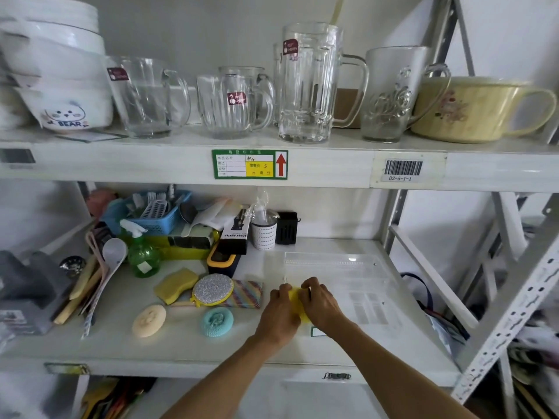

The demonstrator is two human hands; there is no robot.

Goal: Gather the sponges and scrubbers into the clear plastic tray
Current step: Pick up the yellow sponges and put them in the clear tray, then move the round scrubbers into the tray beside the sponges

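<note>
Both hands meet over one yellow sponge (298, 300): the left hand (279, 309) and the right hand (320, 303) pinch it with curled fingers at the near left corner of the clear plastic tray (363, 267). The other scrubbers, among them the silver scrubber (213, 289) and the teal scrubber (217, 322), lie left of the hands, nearer the left hand.

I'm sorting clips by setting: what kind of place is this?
Probably a shop or stockroom: metal racking, a price tag and a barcode label on the shelf edge, and glass mugs with brand stickers.
</note>
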